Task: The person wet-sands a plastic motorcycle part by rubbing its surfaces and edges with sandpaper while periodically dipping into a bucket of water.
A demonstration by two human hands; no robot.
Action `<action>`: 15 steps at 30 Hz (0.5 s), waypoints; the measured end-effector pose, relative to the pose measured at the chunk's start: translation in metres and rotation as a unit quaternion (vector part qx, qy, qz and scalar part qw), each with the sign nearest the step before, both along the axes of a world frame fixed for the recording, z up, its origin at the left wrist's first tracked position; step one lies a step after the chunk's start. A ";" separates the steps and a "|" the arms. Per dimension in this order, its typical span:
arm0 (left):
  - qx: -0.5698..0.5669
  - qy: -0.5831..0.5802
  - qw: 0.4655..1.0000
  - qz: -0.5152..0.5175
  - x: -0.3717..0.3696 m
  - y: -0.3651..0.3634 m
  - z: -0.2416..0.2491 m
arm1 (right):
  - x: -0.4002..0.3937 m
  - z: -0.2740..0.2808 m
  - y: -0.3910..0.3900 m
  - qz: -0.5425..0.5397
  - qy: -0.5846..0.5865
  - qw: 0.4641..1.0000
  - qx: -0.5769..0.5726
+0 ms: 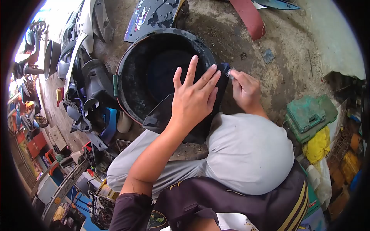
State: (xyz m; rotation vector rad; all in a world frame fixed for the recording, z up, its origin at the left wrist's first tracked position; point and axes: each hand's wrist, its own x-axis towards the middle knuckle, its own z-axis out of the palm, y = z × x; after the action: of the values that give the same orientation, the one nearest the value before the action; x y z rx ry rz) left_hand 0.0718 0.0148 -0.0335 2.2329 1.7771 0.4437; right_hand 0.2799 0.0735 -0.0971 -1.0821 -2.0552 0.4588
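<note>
A glossy dark panel (160, 112) leans across the near right side of a round black tub (125, 63) with some dark liquid at its bottom. Palm down, my left hand (194, 90) lies on this panel with its fingers stretched and spread. My right hand (246, 88) is closed in a pinch at the panel's right end. Between its fingertips shows a small, clear, crumpled piece (230, 72), perhaps plastic; its exact kind is not discernible. Part of the panel is hidden beneath my left hand.
A dark panel with lettering (152, 17) stands behind the tub. Motorcycle fairing parts (96, 79) crowd the left. Green cases (306, 115) and a yellow cloth or bag (318, 144) lie at right. A red strip (248, 19) rests on the concrete floor (277, 73).
</note>
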 end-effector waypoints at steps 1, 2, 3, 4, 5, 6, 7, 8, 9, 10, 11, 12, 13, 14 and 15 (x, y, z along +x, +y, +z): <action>0.004 -0.003 1.000 0.003 0.000 0.001 -0.002 | -0.003 0.000 -0.002 -0.004 0.007 1.000 -0.014; 0.003 -0.006 1.000 0.002 -0.001 0.002 -0.003 | -0.003 -0.001 0.004 -0.002 0.017 1.000 -0.025; 0.001 -0.009 1.000 0.001 0.000 0.000 -0.003 | -0.002 -0.002 -0.002 -0.006 0.020 0.999 -0.032; -0.001 -0.007 1.000 -0.004 -0.001 -0.003 -0.002 | -0.002 -0.002 -0.003 -0.009 0.025 0.999 -0.034; 0.002 -0.006 1.000 -0.006 -0.001 -0.002 -0.002 | -0.003 0.000 0.000 -0.010 0.029 0.999 -0.031; 0.007 -0.005 1.000 -0.007 -0.001 -0.001 -0.001 | -0.003 0.003 -0.007 -0.014 0.027 0.998 -0.048; 0.010 -0.004 1.000 -0.006 -0.002 0.002 -0.001 | -0.003 0.001 -0.002 -0.014 0.031 0.999 -0.035; 0.010 -0.004 1.000 -0.004 -0.002 0.003 -0.001 | -0.003 -0.003 0.002 -0.013 0.034 0.999 -0.025; 0.004 -0.005 1.000 -0.006 -0.001 0.000 -0.002 | -0.005 -0.003 0.002 -0.017 0.036 0.999 -0.021; 0.004 -0.007 1.000 -0.005 0.000 -0.001 -0.003 | -0.008 -0.001 0.010 -0.014 0.054 0.998 -0.028; 0.014 0.000 1.000 -0.006 0.000 -0.001 -0.003 | -0.005 -0.001 0.001 -0.017 0.044 0.998 -0.035; 0.004 -0.003 1.000 -0.006 0.000 -0.001 -0.001 | -0.003 -0.001 -0.001 -0.018 0.037 0.999 -0.033; -0.001 -0.005 1.000 -0.004 0.000 0.000 0.002 | -0.003 -0.002 -0.001 -0.017 0.032 0.999 -0.027; 0.003 -0.003 1.000 -0.005 -0.001 0.003 0.003 | -0.001 -0.005 -0.007 -0.020 0.050 0.998 -0.031; 0.004 -0.002 1.000 -0.004 -0.001 0.003 0.002 | -0.002 -0.004 0.000 -0.016 0.049 0.998 -0.028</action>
State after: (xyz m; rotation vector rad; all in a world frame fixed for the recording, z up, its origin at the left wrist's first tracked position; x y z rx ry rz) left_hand 0.0710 0.0182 -0.0312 2.2435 1.7664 0.4532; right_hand 0.2777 0.0731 -0.1013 -1.1024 -1.9461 0.5443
